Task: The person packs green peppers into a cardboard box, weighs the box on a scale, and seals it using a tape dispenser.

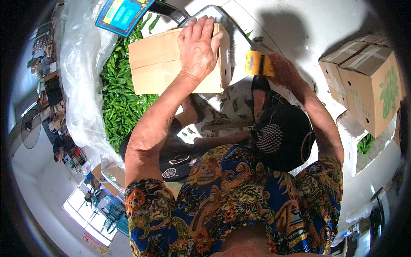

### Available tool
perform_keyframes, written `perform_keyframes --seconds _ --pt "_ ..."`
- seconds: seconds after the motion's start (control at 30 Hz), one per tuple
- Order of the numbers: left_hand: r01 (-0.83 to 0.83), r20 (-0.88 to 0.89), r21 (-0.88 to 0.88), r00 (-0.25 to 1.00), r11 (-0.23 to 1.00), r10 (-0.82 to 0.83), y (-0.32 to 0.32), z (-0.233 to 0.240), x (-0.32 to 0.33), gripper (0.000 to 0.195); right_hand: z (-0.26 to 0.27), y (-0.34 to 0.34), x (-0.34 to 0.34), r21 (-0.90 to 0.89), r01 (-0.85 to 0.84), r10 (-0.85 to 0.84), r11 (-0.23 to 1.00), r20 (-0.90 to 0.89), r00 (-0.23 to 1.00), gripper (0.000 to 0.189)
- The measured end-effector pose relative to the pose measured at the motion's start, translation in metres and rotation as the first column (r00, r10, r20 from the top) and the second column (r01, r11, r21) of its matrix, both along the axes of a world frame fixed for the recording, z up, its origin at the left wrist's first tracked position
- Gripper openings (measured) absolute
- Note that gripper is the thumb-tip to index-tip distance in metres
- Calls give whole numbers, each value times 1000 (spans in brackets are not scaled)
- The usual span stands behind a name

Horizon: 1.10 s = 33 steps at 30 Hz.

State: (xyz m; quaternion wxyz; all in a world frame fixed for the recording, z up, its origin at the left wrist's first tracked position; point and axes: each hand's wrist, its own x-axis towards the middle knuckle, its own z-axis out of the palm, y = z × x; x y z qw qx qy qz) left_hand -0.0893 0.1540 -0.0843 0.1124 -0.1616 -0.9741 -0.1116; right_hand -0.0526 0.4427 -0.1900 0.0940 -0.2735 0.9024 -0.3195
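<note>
A closed cardboard box [157, 69] rests on the metal-edged platform of a weighing scale [236, 29]. My left hand [199, 48] lies on top of the box, fingers reaching the far edge and thumb by its right edge. To the right of the box, apart from it, my right hand [285, 70] grips a yellow tape dispenser [258, 63] with a black band. My palm and part of the dispenser's handle are hidden. The scale's blue display [123, 16] stands beyond the box at the upper left.
Left of the box, long green peppers [118, 106] are heaped beside a clear plastic sheet [80, 80]. A taped cardboard box [362, 80] stands at the right on a white foam box [356, 154] with peppers inside. Loose peppers and leaves [236, 104] lie on the floor by my legs.
</note>
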Motion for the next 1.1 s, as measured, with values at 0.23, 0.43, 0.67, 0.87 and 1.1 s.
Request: perform_keyframes --seconds 0.23,0.43,0.67,0.87,1.1 --pt "2 -8 4 1000 1000 -2 6 -1 -5 47 -27 64 27 381 40 -99 924 136 986 48" --pt "-18 5 -11 1000 1000 18 3 0 0 49 1 -10 7 248 -26 29 968 -11 1000 28" --pt "-38 9 -13 999 999 38 3 0 1 49 17 -126 -41 782 -314 543 538 -37 839 6" --pt "-41 38 206 999 978 34 0 -1 -2 48 0 -26 -36 484 -23 -110 875 245 963 41" --pt "-433 7 190 898 881 440 -127 32 -20 37 -84 106 -16 356 514 -619 780 553 558 79"
